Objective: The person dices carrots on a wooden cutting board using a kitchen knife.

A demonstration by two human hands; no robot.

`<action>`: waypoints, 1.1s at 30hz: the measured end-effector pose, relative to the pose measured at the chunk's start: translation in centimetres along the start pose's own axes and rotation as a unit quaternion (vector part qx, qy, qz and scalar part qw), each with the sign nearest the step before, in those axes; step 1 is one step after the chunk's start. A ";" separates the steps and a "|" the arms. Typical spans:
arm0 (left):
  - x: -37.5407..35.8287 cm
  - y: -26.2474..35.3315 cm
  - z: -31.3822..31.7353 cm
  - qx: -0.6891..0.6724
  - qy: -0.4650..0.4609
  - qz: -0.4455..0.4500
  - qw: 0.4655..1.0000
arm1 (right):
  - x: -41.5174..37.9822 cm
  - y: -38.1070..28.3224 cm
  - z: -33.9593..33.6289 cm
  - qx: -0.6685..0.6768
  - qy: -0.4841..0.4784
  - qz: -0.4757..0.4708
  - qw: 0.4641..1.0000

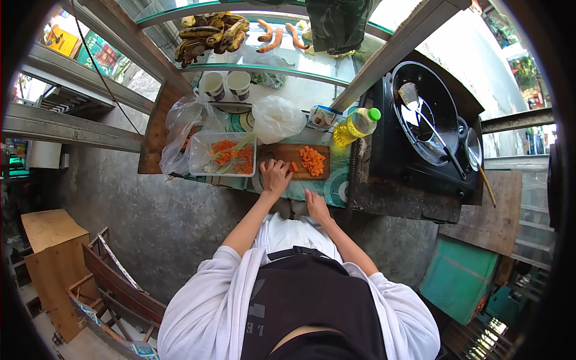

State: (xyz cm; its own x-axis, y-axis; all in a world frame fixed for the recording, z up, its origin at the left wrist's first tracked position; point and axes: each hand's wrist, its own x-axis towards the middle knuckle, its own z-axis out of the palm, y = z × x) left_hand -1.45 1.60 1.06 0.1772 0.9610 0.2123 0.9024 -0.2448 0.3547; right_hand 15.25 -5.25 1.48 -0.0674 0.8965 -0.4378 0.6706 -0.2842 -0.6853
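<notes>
My left hand (276, 178) rests on a wooden cutting board (277, 151), fingers bent and together at small carrot sticks (293, 166). Its fingers partly hide what lies under them. Diced carrot (312, 161) is heaped on the board's right side. Just below the board's front edge, my right hand (317, 206) is closed round a knife (304, 188); only a thin sliver of it shows, the handle hidden in the fist. Left of the board, a clear plastic container (193, 157) holds shredded carrot (225, 153) and a pale green utensil or strip.
A yellow oil bottle (355, 127) with a green cap stands right of the board. Beyond it, a black wok (423, 114) sits on a stove (384, 162). Plastic bags (279, 118) and two paper cups (212, 86) stand behind; bananas (211, 33) lie on the glass shelf.
</notes>
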 end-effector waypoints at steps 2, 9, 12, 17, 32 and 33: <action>0.0 0.0 0.0 0.000 0.000 0.002 1.000 | 0.1 0.1 0.1 -0.003 -0.006 0.004 1.000; 0.2 0.1 -0.2 -0.018 -0.005 -0.009 1.000 | 0.3 -0.2 -0.1 -0.011 -0.002 0.010 1.000; 0.2 0.2 -0.2 -0.021 -0.018 -0.016 0.999 | 0.8 -0.1 -0.4 -0.010 -0.019 0.008 1.000; 0.7 0.6 -1.0 -0.014 -0.071 -0.044 0.996 | 0.9 -0.3 -0.5 -0.014 -0.039 0.021 0.999; 5.7 -1.8 -1.6 0.032 -0.271 0.233 0.934 | 0.9 0.2 0.0 -0.017 -0.016 -0.001 1.000; 5.8 -1.8 -1.7 0.037 -0.275 0.237 0.931 | 0.7 0.2 -0.1 -0.018 -0.021 0.003 1.000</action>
State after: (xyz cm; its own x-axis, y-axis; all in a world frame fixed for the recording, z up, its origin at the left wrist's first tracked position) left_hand -2.71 7.38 3.18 0.7178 0.6734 -0.1770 0.6933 -0.6677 0.2712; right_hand 15.47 -4.61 1.06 -0.0933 0.8800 -0.4658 0.6975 -0.2761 -0.6613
